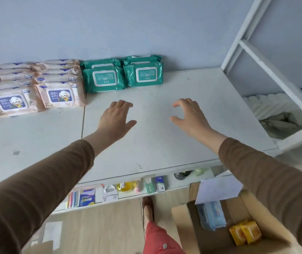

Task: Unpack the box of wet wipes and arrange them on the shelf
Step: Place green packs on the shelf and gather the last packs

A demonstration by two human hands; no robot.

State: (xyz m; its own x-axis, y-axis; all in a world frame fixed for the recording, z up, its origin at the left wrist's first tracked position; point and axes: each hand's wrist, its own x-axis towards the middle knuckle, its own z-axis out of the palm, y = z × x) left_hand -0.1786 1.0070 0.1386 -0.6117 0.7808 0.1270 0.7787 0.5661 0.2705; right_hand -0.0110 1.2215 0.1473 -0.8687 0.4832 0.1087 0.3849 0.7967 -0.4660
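Both hands out over white shelf top (pixel 164 143), holding nothing. Left hand (pixel 116 119) flat-ish, fingers relaxed; right hand (pixel 188 116) loosely curled, thumb apart. Green wipe packs (pixel 122 75) sit just beyond fingertips, against wall. Pink baby wipes (pixel 34 87) stacked further left. Cardboard box (pixel 219 233) down on floor, lower right, blue and yellow packs inside.
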